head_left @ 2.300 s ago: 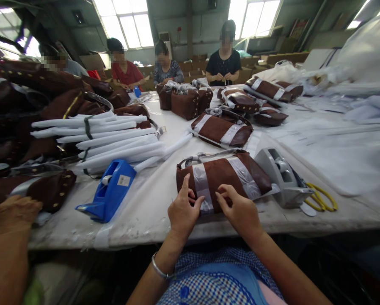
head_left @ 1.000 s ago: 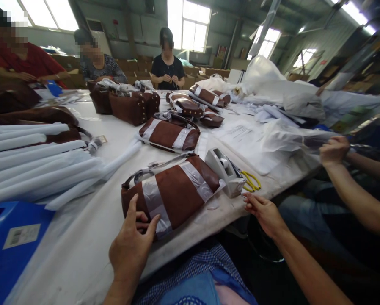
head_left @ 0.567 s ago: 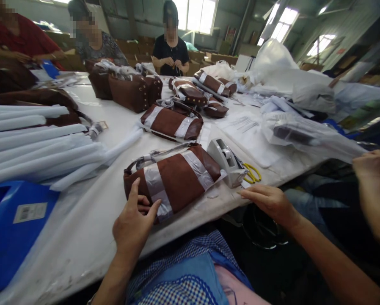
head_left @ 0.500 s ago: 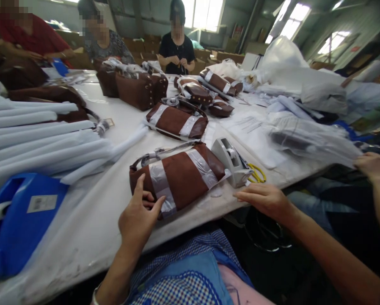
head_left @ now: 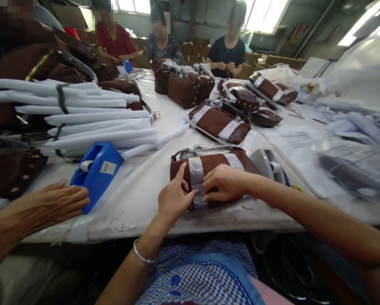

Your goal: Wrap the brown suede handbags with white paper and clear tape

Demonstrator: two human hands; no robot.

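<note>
A brown handbag (head_left: 214, 160) lies on its side before me, with two shiny clear strips across it and a wrapped handle along its far edge. My left hand (head_left: 176, 192) rests on the bag's left end, index finger and thumb spread and touching it. Over the left strip (head_left: 196, 168) is my right hand (head_left: 224, 182), its fingers curled and the fingertips against the strip. Whether anything small is pinched there is hidden. Just past the bag's right end stands a grey tape dispenser (head_left: 263, 164), partly covered by my right forearm.
Another person's hand (head_left: 61, 198) reaches in from the left beside a blue tape dispenser (head_left: 96, 173). White rolled tubes (head_left: 107, 139) are piled behind it. Another strapped brown bag (head_left: 217, 123) lies beyond mine, with more bags behind. Clear plastic sheets (head_left: 351, 165) spread at right.
My right hand has moved left from beside the grey dispenser onto the bag's left strip. The view has turned left. Another person's hand has come in at left; the one at right is gone.
</note>
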